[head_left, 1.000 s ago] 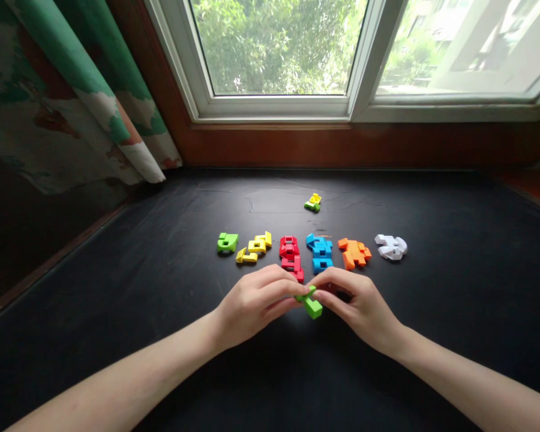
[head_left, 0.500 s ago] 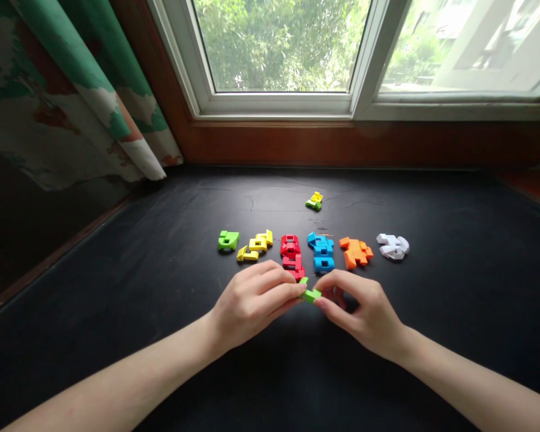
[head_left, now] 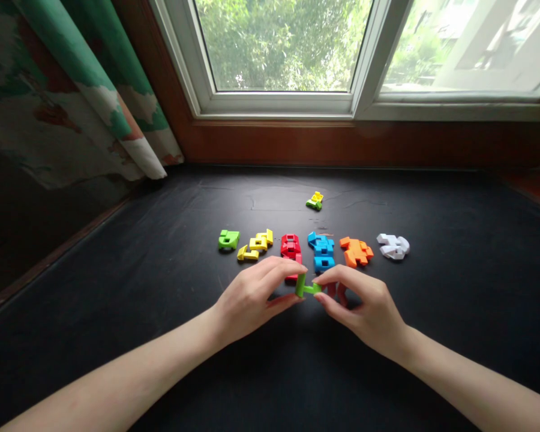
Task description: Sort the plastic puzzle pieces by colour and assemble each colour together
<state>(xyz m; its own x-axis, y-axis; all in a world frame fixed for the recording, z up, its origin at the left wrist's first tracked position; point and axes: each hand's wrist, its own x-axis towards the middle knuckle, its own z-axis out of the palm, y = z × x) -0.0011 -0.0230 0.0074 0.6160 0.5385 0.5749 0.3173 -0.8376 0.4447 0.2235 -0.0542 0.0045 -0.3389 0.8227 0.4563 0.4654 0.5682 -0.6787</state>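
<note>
Between my two hands is a small green plastic toy piece (head_left: pixel 301 285) with a tall end and a thin arm. My left hand (head_left: pixel 251 295) pinches the tall end between thumb and fingertips. At the other end, my right hand (head_left: pixel 364 306) grips the short tip with thumb and forefinger. Just beyond the fingers lie red pieces (head_left: pixel 290 246), partly covered by my left hand, and blue pieces (head_left: pixel 324 249). Whether the green piece is one part or two joined parts, I cannot tell.
In the same row on the black tabletop (head_left: pixel 270 372) lie a green piece (head_left: pixel 228 240), yellow pieces (head_left: pixel 258 242), orange pieces (head_left: pixel 356 252) and white pieces (head_left: pixel 393 246). Farther back sits a yellow-and-green cluster (head_left: pixel 315 201). A curtain (head_left: pixel 130 114) hangs at the left, before a window.
The green piece has been turned so its left end stands upright. My left thumb and fingers have spread wider around that end. My right hand has barely moved.
</note>
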